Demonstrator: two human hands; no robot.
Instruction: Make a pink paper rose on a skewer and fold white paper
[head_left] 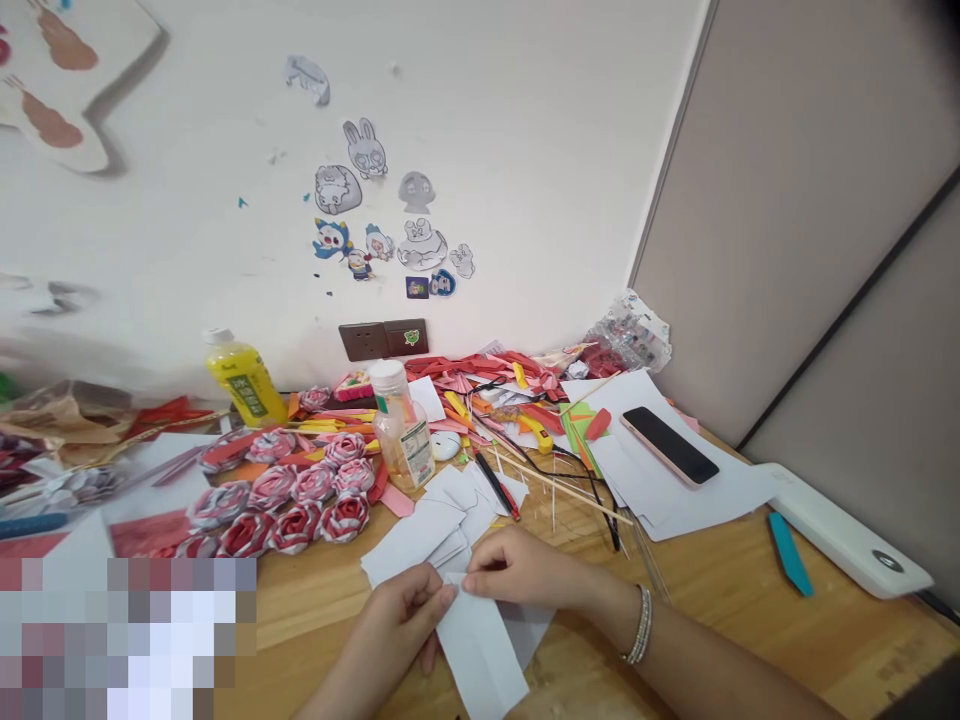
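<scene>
A strip of white paper (484, 650) with a crease along it hangs between my two hands near the front of the table. My left hand (409, 620) pinches its upper left edge between thumb and fingers. The upper right corner sits in the pinch of my right hand (517, 570), which has a beaded bracelet (640, 625) at the wrist. Just beyond my hands lies a loose pile of white paper pieces (420, 525). Another sheet partly shows beneath the strip and my right hand.
Red-and-white paper roses (296, 490) stand in rows at the left, near a yellow drink bottle (247, 385). A clear bottle (403, 430), a dark pen (493, 483) and a yellow cutter (536, 430) lie beyond the pile. At right are a phone (669, 447) and a white device (840, 530).
</scene>
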